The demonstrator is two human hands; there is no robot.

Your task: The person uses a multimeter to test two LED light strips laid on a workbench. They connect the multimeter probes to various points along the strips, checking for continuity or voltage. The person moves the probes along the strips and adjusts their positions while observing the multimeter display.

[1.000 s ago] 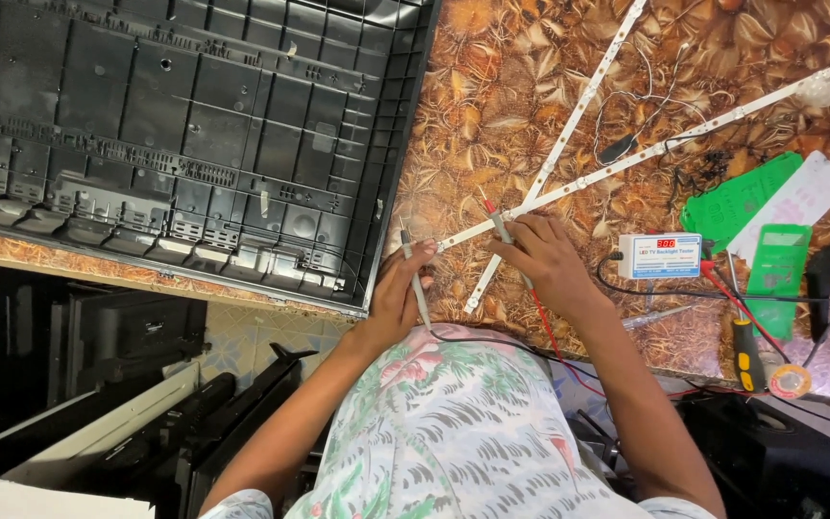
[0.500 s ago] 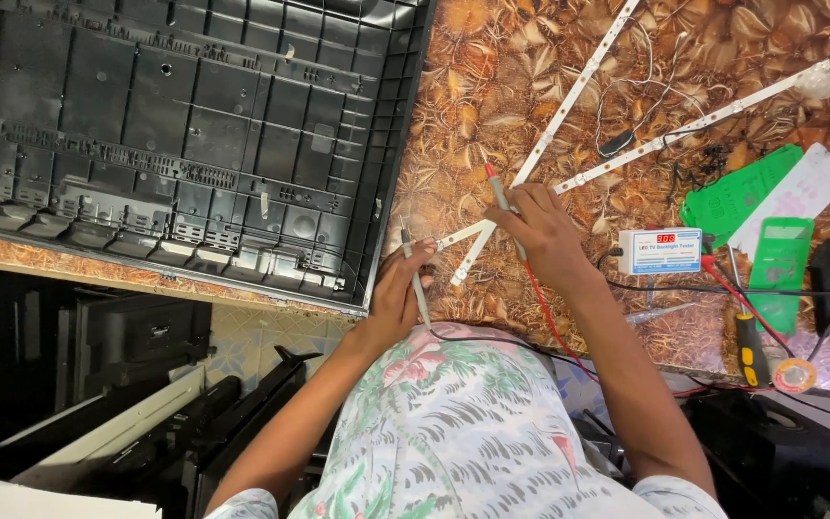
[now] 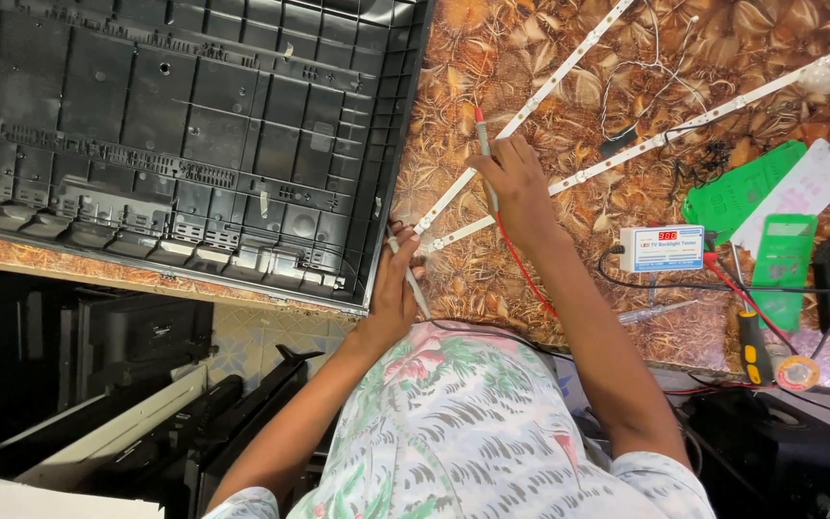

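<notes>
Two long white LED strips lie on the leaf-patterned table, one (image 3: 540,91) running up and right, the other (image 3: 684,125) ending near a white lump at the far right. My right hand (image 3: 521,192) holds a red-tipped probe (image 3: 481,135) down on the first strip, and its red lead trails back along my arm. My left hand (image 3: 398,288) grips a grey probe (image 3: 413,284) at the strips' near ends, beside the edge of a large black plastic back cover (image 3: 175,144). A small white tester box (image 3: 663,248) with a lit red display sits to the right.
Green circuit boards (image 3: 744,185) and a white strip lie at the right. A yellow-handled screwdriver (image 3: 751,346) and a tape roll (image 3: 797,371) rest near the table edge. Black cables cross the right side. Dark panels stand below the table at lower left.
My right hand has slid the red probe farther up the strip, away from my left hand. The left hand stays at the strips' near ends.
</notes>
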